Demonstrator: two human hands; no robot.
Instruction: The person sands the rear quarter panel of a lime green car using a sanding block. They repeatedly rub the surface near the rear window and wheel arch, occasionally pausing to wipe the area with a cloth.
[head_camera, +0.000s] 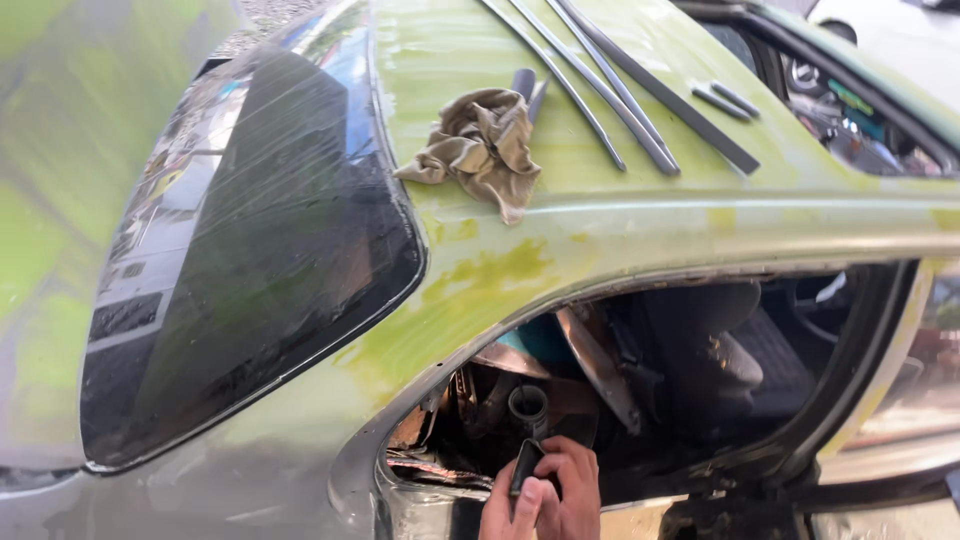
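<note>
Both my hands are together at the bottom edge of the view, at the lower sill of a green car's side window opening (440, 495). My left hand (503, 512) and my right hand (574, 483) are both closed on a small flat black block (525, 464), which stands upright between the fingers. Just above the block, inside the car, sits a dark round tube end (528, 404). The car body (470, 290) is patchy green with yellowish sanded spots.
A crumpled tan rag (480, 145) lies on the roof over a dark tool handle (524, 84). Several long dark trim strips (620, 95) lie beside it. The dark rear window glass (250, 250) is at left. Seats (720, 350) show inside.
</note>
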